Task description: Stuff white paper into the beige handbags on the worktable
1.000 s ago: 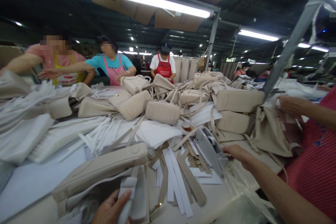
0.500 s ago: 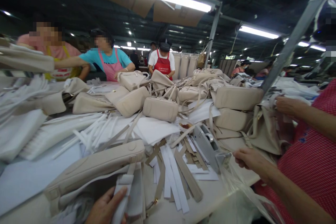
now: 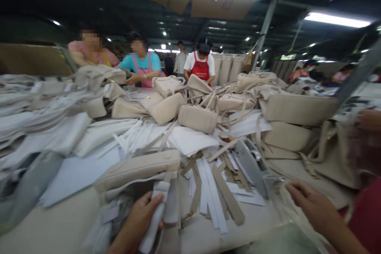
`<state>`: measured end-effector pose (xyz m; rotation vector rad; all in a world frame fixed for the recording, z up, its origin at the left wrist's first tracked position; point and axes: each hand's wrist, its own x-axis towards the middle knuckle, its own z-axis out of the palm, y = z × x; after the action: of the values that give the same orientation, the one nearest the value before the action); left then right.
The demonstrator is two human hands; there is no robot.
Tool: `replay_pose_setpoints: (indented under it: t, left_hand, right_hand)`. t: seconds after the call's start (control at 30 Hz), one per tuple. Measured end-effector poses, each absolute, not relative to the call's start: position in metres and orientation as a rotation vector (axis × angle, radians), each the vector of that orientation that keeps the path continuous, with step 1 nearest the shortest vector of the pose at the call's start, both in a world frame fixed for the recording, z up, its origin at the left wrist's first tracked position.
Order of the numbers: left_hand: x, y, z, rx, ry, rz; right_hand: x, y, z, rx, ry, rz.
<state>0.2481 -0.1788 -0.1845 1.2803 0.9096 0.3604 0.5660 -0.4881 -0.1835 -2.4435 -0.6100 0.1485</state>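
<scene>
Leftward the whole view has swung since a moment ago, and it has blurred. At 6 o'clock, the left hand (image 3: 135, 222) closes around a narrow white fabric strip (image 3: 155, 222), just below a long beige handbag (image 3: 137, 170). At 4 o'clock, the right hand (image 3: 312, 204) stays open and empty beside crumpled clear plastic sheeting (image 3: 282, 206).

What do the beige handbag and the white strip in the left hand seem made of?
The beige handbag looks like smooth matte leather or faux leather, going by its soft sheen and seams. The white strip in the left hand looks like matte card or stiff foam: it stays flat and straight, but blur leaves that open.
</scene>
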Motion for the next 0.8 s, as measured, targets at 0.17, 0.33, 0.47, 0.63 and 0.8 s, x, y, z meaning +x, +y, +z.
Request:
replay_pose_setpoints:
  t: [0.17, 0.33, 0.47, 0.63, 0.8]
  left_hand:
    - [0.247, -0.182, -0.188, 1.243, 0.844, 0.424]
    - [0.244, -0.182, -0.193, 1.223, 0.812, 0.474]
    - [0.242, -0.184, -0.194, 1.214, 0.783, 0.482]
    - [0.243, -0.184, -0.193, 1.213, 0.782, 0.485]
    - [0.245, -0.184, -0.190, 1.219, 0.804, 0.476]
  right_hand:
    - [0.465, -0.387, -0.157, -1.962, -1.315, 0.521]
    - [0.387, -0.294, -0.148, -1.626, -1.609, 0.832]
    - [0.387, -0.266, -0.166, -1.596, -1.548, 0.868]
    - [0.394, -0.260, -0.185, -1.603, -1.449, 0.893]
    - [0.391, -0.252, -0.190, -1.665, -1.408, 0.848]
